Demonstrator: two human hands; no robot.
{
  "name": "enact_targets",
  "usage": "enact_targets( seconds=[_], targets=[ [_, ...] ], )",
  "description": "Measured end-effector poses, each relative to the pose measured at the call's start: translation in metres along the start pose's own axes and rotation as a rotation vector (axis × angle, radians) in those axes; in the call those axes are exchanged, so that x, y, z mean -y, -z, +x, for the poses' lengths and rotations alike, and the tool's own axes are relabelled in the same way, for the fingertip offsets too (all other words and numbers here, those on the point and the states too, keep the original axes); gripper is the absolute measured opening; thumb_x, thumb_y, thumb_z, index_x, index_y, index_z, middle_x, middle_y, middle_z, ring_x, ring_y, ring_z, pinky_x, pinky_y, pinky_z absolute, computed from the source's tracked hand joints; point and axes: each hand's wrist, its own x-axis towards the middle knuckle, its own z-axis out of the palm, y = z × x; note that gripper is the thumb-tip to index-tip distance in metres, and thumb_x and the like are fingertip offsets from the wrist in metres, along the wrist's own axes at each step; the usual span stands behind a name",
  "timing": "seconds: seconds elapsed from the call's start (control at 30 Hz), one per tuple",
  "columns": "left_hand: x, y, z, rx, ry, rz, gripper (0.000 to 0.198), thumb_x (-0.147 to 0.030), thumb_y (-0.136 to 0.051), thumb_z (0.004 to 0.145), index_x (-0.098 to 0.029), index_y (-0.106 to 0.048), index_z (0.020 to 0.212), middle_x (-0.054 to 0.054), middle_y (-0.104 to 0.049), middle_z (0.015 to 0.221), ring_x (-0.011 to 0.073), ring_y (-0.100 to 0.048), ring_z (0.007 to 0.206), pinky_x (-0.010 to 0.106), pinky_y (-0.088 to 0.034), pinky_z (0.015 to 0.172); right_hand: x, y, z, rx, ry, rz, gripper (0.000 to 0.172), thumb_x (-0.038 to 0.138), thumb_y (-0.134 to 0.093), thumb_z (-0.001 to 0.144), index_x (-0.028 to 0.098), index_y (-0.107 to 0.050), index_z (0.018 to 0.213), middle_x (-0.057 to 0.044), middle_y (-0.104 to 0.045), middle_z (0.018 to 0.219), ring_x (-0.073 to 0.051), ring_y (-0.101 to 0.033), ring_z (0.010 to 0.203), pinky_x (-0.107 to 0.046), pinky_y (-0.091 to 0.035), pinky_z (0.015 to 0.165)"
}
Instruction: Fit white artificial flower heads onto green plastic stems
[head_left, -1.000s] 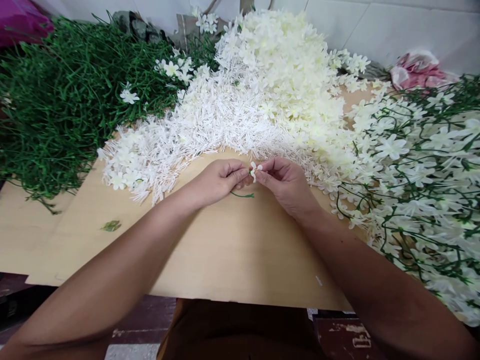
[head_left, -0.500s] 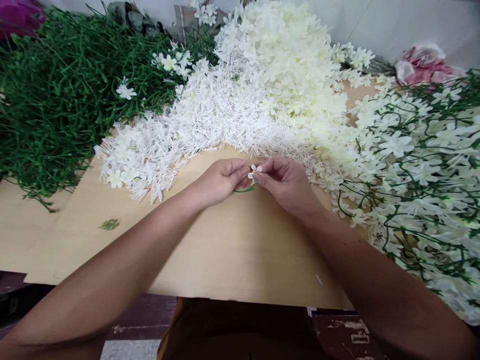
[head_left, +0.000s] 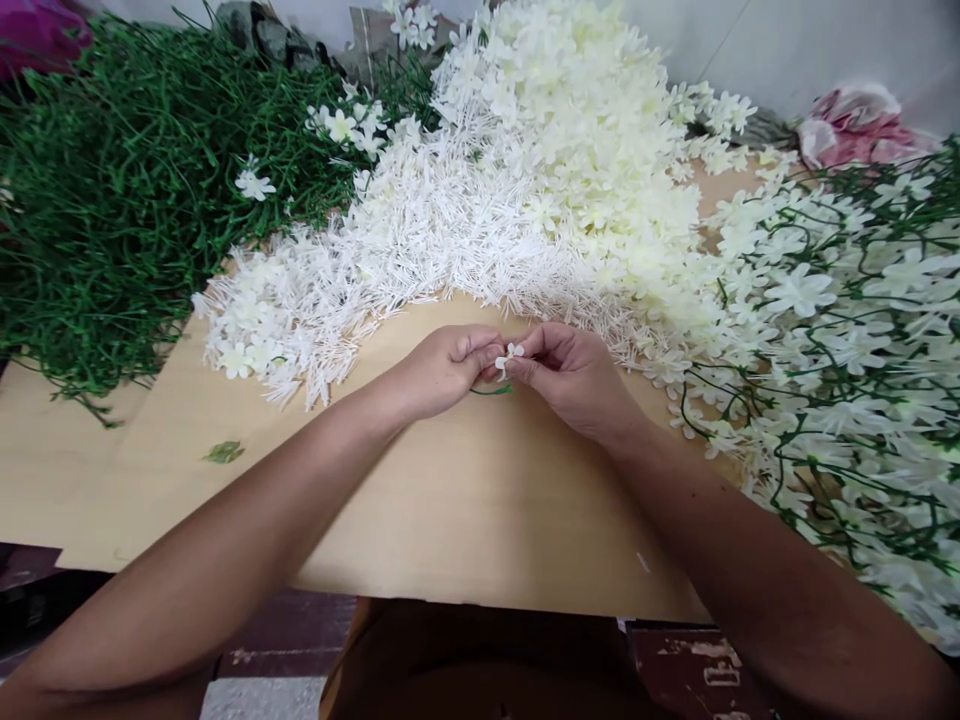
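A small white artificial flower (head_left: pixel 511 357) is pinched between both hands, just in front of the heap of white stamens (head_left: pixel 457 225). My left hand (head_left: pixel 454 372) is closed, thumb against its fingers, at the flower's left side. From under it a green artificial stem (head_left: pixel 491 391) pokes out to the right; its upper part is hidden by the fingers. My right hand (head_left: pixel 577 378) grips the flower from the right with thumb and forefinger. The fingertips nearly meet, so where stem and flower join cannot be made out.
Green stems (head_left: pixel 135 190) are piled at left. Loose white petals (head_left: pixel 600 130) are heaped at the back, and flowers on stems (head_left: pixel 855 380) lie at right. A cardboard sheet (head_left: pixel 480 510) covers the tabletop, with a small leaf-like scrap (head_left: pixel 223 452) on it. A pink-white plastic bag (head_left: pixel 859 125) sits behind.
The flower has tilted slightly between the fingers. Both hands stay together in nearly the same spot, and the whole view has shifted a little.
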Motion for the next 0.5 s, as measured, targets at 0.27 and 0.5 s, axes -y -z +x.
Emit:
enact_targets(
  seconds=[0.27, 0.5],
  targets=[
    [0.0048, -0.0020, 0.0009, -0.007, -0.007, -0.002, 0.035, -0.037, -0.053, 0.085, -0.019, -0.040, 0.058, -0.004, -0.039, 0.056, 0.0080, -0.033, 0.052, 0.023, -0.029, 0.052, 0.0002, 0.0025, 0.0028, -0.012, -0.045, -0.025, 0.041, 0.046, -0.088, 0.051, 0.018, -0.060, 0.060, 0.000, -0.067, 0.062, -0.013, -0.061, 0.060, -0.028, -0.050, 0.061],
    [0.0041, -0.0052, 0.0032, -0.077, 0.014, -0.050, 0.030, -0.032, -0.053, 0.086, -0.018, -0.045, 0.060, -0.004, -0.042, 0.057, 0.0091, -0.036, 0.054, 0.024, -0.031, 0.055, -0.0026, 0.0041, 0.0064, 0.001, -0.038, 0.073, 0.041, 0.050, -0.087, 0.054, 0.019, -0.062, 0.064, -0.001, -0.069, 0.066, -0.015, -0.065, 0.067, -0.030, -0.054, 0.071]
  ],
)
